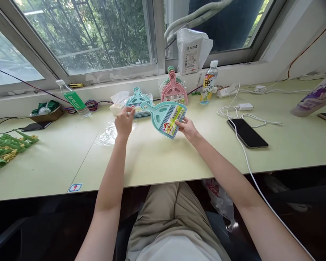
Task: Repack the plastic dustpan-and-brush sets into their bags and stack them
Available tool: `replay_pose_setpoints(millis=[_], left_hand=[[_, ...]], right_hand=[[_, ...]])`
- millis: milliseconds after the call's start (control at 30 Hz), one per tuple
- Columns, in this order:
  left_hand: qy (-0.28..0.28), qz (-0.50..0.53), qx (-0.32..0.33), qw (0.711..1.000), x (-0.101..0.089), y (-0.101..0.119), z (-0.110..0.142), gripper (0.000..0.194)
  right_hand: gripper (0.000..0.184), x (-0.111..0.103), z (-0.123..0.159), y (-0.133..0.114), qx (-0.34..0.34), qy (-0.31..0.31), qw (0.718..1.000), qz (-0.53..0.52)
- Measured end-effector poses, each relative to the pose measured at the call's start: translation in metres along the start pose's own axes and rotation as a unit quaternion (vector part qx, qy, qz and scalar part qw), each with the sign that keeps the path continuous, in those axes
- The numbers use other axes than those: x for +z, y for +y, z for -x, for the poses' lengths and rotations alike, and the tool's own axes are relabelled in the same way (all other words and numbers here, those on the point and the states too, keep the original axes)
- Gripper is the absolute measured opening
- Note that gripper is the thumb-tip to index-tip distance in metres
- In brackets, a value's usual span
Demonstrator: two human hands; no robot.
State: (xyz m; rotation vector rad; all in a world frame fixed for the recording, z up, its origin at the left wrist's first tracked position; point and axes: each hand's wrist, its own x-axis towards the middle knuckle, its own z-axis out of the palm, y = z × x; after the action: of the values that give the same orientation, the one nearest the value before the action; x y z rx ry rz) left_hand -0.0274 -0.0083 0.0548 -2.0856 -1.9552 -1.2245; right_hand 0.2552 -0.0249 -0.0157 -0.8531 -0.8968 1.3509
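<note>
One teal dustpan set (157,116), held by its broad edge

The right grip (188,129) is closed on the set's bristle end, above the bench (157,163), thumb over the printed card (174,119). Light pressure suits that spot, since squeezing could crease the card or splay the straight, greyish bristles. The left grip (124,122) has its fingers drawn together just beside the looped handle (146,106); whether they pinch anything, I cannot tell. Support at the handle would steady the flared, smooth, plastic-looking pan. Crinkled clear film (107,134) lies near the left forearm; behind stand glossy pink dustpans (174,90).
</note>
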Motion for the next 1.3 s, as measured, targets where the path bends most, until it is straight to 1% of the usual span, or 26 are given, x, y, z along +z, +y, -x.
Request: replay_pose_setpoints(millis=[33,67,133,200,267,333,367,500,600,667,700,733,800,867,933,1000,1100,1200,1300], left_hand=[[-0.001,-0.066,-0.022,0.998,-0.004,-0.007,-0.002,0.036],[-0.021,-0.123,-0.036,0.991,-0.006,-0.015,-0.003,0.031],[-0.081,-0.196,-0.051,0.976,-0.005,-0.027,-0.003,0.025],[-0.135,-0.247,-0.07,0.957,0.0,-0.037,-0.002,0.03],[-0.169,-0.29,-0.088,0.938,0.005,-0.043,0.001,0.043],[-0.181,-0.321,-0.096,0.925,0.009,-0.048,0.003,0.049],[-0.184,-0.329,-0.098,0.921,0.011,-0.05,0.003,0.048],[-0.221,-0.336,-0.108,0.909,0.014,-0.057,0.003,0.029],[-0.243,-0.332,-0.106,0.905,0.014,-0.057,0.001,0.029],[-0.234,-0.325,-0.106,0.91,0.013,-0.054,0.0,0.03],[-0.221,-0.32,-0.107,0.915,0.012,-0.052,0.0,0.031],[-0.199,-0.314,-0.108,0.922,0.011,-0.048,0.0,0.032],[-0.137,-0.301,-0.103,0.938,0.009,-0.039,0.0,0.036],[-0.079,-0.286,-0.081,0.952,0.01,-0.029,0.002,0.041],[-0.05,-0.273,-0.048,0.959,0.014,-0.021,0.006,0.042],[-0.049,-0.266,-0.014,0.963,0.02,-0.014,0.01,0.039],[-0.07,-0.256,0.026,0.964,0.03,-0.007,0.015,0.033],[-0.094,-0.247,0.04,0.964,0.035,-0.004,0.018,0.03],[-0.105,-0.236,0.038,0.965,0.035,-0.003,0.019,0.028]], right_hand=[[0.035,0.0,0.0,0.0,0.005,0.007,1.0,0.006],[0.034,0.0,0.0,0.0,0.012,0.015,1.0,0.009],[0.03,0.0,0.001,0.0,0.022,0.029,0.999,0.012],[0.027,0.0,0.001,0.0,0.027,0.035,0.999,0.012],[0.025,0.001,0.002,0.001,0.03,0.035,0.999,0.015],[0.024,0.001,0.003,0.001,0.031,0.032,0.999,0.024],[0.024,0.001,0.003,0.001,0.031,0.032,0.999,0.028],[0.026,0.002,0.004,0.002,0.035,0.025,0.998,0.041],[0.027,0.002,0.004,0.002,0.044,0.023,0.998,0.049],[0.027,0.002,0.005,0.002,0.049,0.024,0.997,0.052],[0.028,0.002,0.005,0.001,0.05,0.023,0.997,0.051],[0.028,0.003,0.005,0.001,0.05,0.022,0.997,0.05],[0.027,0.003,0.005,0.0,0.044,0.018,0.998,0.046],[0.026,0.003,0.006,-0.001,0.034,0.018,0.998,0.04],[0.027,0.004,0.006,-0.002,0.022,0.017,0.999,0.036],[0.03,0.004,0.006,-0.003,0.011,0.007,0.999,0.032],[0.037,0.003,0.006,-0.004,-0.01,-0.014,1.0,0.02],[0.043,0.002,0.006,-0.005,-0.028,-0.031,0.999,0.015],[0.045,0.001,0.005,-0.006,-0.026,-0.031,0.999,0.031]])
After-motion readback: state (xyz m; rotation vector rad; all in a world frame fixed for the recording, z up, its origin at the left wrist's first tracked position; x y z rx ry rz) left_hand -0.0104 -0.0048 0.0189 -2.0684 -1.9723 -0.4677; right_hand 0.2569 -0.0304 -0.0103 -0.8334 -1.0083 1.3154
